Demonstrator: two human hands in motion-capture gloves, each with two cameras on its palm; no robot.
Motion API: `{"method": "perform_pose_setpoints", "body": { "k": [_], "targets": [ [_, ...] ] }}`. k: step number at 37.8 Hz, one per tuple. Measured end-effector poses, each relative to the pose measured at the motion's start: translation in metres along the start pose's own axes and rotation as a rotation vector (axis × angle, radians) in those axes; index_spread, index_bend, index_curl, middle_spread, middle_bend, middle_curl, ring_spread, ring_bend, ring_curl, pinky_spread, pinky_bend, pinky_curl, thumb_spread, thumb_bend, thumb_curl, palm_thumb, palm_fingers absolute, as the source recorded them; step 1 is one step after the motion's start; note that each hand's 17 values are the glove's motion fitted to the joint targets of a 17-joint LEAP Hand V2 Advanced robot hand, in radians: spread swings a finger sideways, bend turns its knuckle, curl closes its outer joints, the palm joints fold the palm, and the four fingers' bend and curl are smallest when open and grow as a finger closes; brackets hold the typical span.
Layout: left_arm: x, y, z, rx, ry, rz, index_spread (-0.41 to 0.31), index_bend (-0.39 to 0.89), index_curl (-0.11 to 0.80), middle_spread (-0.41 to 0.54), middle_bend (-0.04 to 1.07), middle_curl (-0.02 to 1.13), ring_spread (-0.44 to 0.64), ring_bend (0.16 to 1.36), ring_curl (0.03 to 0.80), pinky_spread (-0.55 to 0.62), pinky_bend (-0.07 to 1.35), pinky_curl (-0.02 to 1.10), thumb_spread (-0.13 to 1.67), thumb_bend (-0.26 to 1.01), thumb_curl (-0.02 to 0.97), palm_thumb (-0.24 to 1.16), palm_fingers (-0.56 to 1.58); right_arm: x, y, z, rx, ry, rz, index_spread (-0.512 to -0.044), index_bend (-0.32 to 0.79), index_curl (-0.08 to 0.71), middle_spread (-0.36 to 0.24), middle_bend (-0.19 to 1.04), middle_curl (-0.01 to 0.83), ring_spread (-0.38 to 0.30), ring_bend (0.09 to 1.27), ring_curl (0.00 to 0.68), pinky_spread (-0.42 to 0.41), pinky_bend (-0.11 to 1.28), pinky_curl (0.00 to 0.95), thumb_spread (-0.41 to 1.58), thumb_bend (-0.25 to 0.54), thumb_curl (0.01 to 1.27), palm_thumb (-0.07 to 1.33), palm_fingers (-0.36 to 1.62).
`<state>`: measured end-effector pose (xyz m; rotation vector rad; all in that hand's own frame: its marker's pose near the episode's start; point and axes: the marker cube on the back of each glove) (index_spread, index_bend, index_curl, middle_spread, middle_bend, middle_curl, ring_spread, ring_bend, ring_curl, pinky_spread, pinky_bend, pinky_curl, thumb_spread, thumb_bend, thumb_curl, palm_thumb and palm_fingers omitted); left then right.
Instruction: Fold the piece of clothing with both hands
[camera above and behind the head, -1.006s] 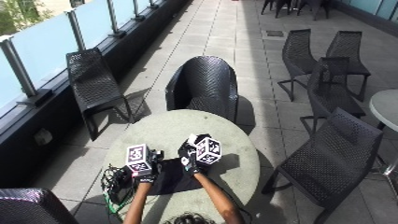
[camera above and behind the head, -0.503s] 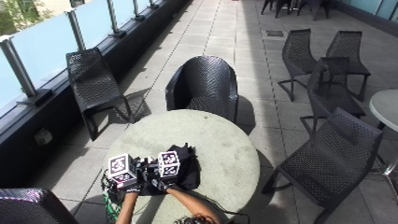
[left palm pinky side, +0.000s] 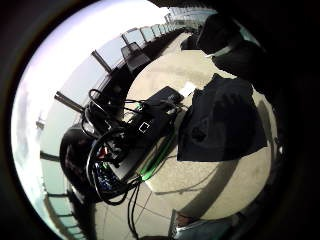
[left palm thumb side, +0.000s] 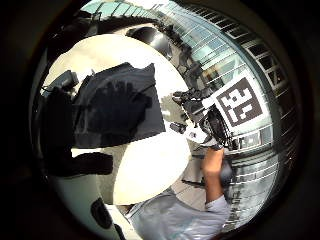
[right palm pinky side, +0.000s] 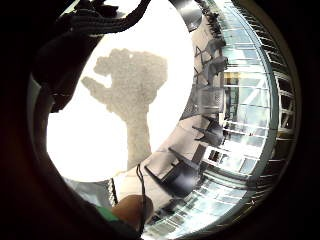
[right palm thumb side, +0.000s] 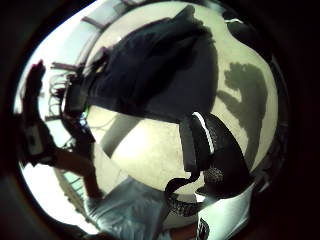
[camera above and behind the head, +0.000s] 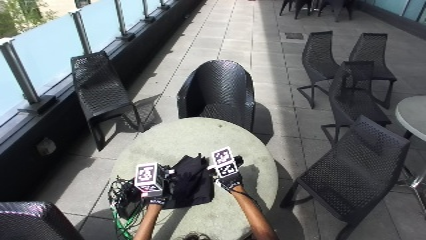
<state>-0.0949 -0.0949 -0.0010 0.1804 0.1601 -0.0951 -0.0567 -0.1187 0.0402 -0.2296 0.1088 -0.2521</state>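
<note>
From above, a black garment (camera above and behind the head: 190, 181) lay bunched on a round grey table (camera above and behind the head: 193, 145). The left hand (camera above and behind the head: 154, 192) hovered at the garment's left edge, the right hand (camera above and behind the head: 229, 178) just right of it; finger positions could not be told. In the palm views, the garment lay beside a black box (left palm pinky side: 150, 132) with cables.

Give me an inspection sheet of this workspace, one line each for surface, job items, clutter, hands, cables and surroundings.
Surface: round table, pale and speckled, sunlit.
Job's things: black garment, lying bunched on the table between the hands.
Clutter: black box at the table's left edge.
Hands: left hand beside the garment's left edge; right hand at its right; whether the fingers are curled or straight is hidden.
Cables: black and green cables tangled around the box.
Surroundings: black wicker chairs, tiled terrace, glass railing.
</note>
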Motion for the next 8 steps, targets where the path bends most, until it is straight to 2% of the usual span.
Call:
{"method": "perform_pose_setpoints", "body": {
  "k": [3,6,8],
  "targets": [
    [0.02,0.0,0.005,-0.015,0.0,0.044,-0.092,0.13,0.308,-0.076,0.18,0.36,0.01,0.59,0.352,0.34,0.22,0.39,1.57,0.13,0.304,0.61,0.55,0.054,0.017,-0.012,0.152,0.088,0.194,-0.325,0.19,0.193,-0.099,0.3,0.418,-0.067,0.49,0.359,0.063,0.62,0.377,1.17,-0.028,0.42,0.66,0.47],
    [0.038,0.002,0.004,-0.027,-0.02,0.076,-0.094,0.13,0.307,-0.076,0.18,0.37,0.01,0.59,0.351,0.33,0.22,0.4,1.57,0.12,0.308,0.61,0.55,0.087,0.042,-0.027,0.282,-0.004,0.312,-0.328,0.19,0.218,-0.102,0.29,0.415,-0.045,0.46,0.35,0.111,0.57,0.363,1.2,-0.019,0.41,0.66,0.46],
    [0.045,0.003,0.003,-0.029,-0.031,0.087,-0.095,0.13,0.306,-0.076,0.18,0.37,0.02,0.58,0.351,0.33,0.22,0.4,1.57,0.12,0.31,0.61,0.55,0.095,0.051,-0.031,0.319,-0.05,0.338,-0.33,0.18,0.228,-0.097,0.28,0.411,-0.037,0.43,0.34,0.131,0.55,0.354,1.22,-0.012,0.4,0.67,0.46]
  ]
}}
